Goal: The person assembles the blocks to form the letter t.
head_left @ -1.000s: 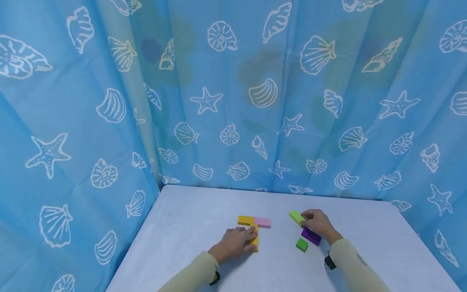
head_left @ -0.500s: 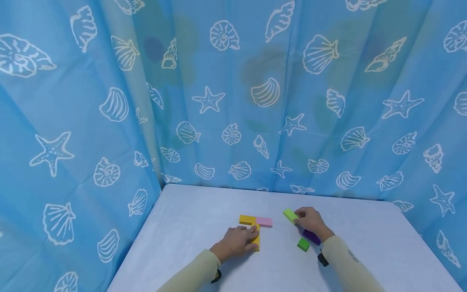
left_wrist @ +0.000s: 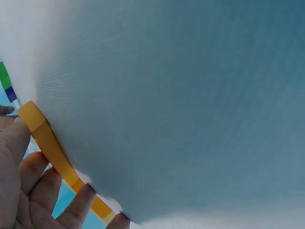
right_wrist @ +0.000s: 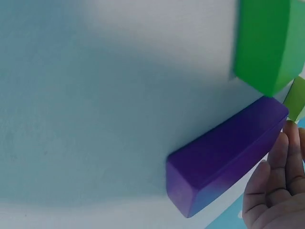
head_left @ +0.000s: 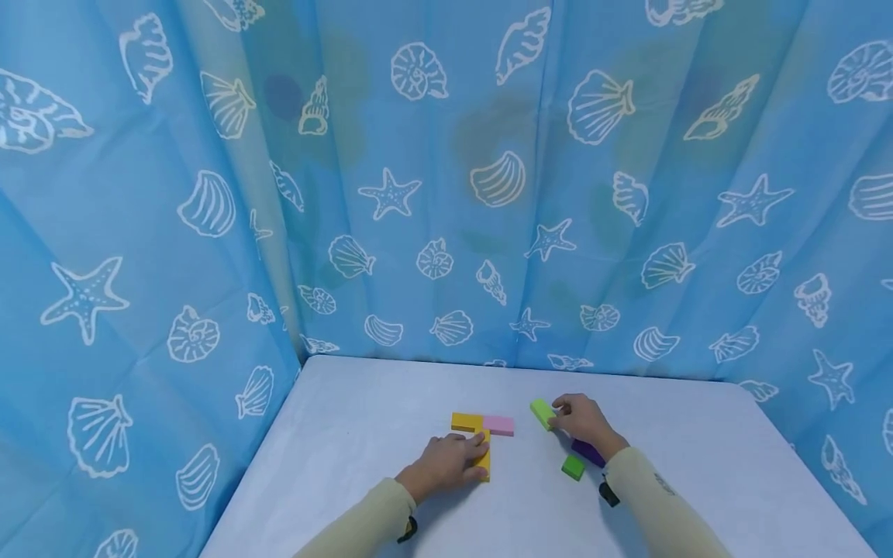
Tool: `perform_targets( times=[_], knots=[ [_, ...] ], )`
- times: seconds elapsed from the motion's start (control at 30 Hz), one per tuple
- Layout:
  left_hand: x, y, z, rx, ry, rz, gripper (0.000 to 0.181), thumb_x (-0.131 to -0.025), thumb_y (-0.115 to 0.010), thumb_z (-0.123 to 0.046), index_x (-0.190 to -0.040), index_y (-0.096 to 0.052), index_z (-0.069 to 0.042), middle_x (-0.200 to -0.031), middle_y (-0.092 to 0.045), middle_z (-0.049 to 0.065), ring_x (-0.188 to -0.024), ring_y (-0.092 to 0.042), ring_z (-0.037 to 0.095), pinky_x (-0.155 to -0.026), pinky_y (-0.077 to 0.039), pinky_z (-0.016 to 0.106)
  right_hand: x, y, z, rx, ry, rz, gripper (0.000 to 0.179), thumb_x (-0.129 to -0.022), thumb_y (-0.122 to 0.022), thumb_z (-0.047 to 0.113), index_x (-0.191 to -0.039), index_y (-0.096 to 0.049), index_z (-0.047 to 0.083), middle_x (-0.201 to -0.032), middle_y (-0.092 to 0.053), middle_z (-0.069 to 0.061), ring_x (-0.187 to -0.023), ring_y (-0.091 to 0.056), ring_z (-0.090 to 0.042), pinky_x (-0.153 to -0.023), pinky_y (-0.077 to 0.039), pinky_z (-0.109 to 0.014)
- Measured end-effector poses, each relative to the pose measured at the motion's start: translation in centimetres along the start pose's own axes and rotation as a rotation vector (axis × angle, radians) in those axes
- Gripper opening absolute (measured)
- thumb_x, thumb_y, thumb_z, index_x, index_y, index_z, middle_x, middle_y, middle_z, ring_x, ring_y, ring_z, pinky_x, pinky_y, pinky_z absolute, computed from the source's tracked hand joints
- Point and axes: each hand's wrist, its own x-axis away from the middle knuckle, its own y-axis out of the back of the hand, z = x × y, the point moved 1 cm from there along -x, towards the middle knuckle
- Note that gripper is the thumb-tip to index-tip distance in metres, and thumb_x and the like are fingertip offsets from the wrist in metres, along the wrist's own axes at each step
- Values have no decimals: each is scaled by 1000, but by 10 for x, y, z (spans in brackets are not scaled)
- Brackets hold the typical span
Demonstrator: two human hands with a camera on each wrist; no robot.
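My left hand (head_left: 443,463) holds a yellow block (head_left: 486,459) that lies lengthwise toward me, thumb at its near end and fingers along it. In the left wrist view the fingertips meet the side of this yellow block (left_wrist: 52,145). A second yellow block (head_left: 466,421) and a pink block (head_left: 498,425) lie end to end across its far end. To the right, my right hand (head_left: 584,418) pinches a light green block (head_left: 541,415) by its near end. Below that hand lies a purple block (head_left: 587,452), partly hidden by the wrist, with a small green block (head_left: 573,467) beside it.
The blocks lie on a table with a white cloth (head_left: 363,434). Blue curtains (head_left: 446,201) with white seashell prints hang behind and to the sides. Dark straps (head_left: 608,490) sit at both sleeve cuffs.
My right hand has moved left with the light green block, toward the pink block. The left hand keeps its place on the yellow block.
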Motion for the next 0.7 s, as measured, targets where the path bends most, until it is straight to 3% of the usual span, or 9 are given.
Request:
perform_targets(
  times=[0.7],
  knots=[
    [6, 4, 0, 8, -7, -14, 56, -94, -58, -55, -145, -50, -32, -152, -45, -14, -133, -51, 24, -104, -43, 59, 0, -18, 16, -36, -26, 14, 49, -86, -76, 22, -127, -62, 0, -108, -67, -12, -91, -59, -22, -87, -54, -46]
  ],
)
